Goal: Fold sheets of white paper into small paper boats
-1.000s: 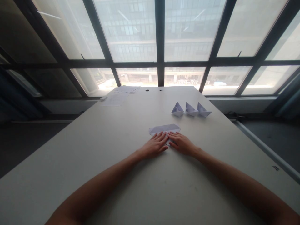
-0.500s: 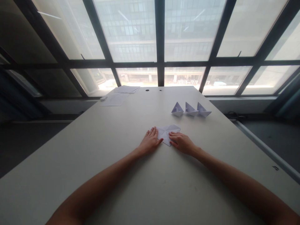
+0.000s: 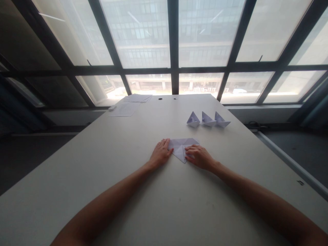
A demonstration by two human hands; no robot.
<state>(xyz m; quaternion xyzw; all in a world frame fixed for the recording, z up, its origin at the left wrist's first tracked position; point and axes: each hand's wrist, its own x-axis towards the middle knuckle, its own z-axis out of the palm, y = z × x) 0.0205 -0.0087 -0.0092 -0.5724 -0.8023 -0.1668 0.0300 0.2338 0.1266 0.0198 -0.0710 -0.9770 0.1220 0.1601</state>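
A folded white paper [image 3: 180,147], triangular with its point toward me, lies flat on the pale table [image 3: 128,171]. My left hand [image 3: 160,153] lies flat with fingers stretched out, touching the paper's left edge. My right hand [image 3: 198,156] rests on the paper's right part, fingers extended and pressing it down. Neither hand grips anything.
Three finished paper boats [image 3: 208,119] stand in a row behind and to the right of the hands. Loose sheets of paper [image 3: 129,104] lie at the far left of the table near the windows. The table's right edge runs close by the boats.
The paper went from a long strip shape to a triangle with its point toward me. My left hand slid left, off the middle to the paper's left edge.
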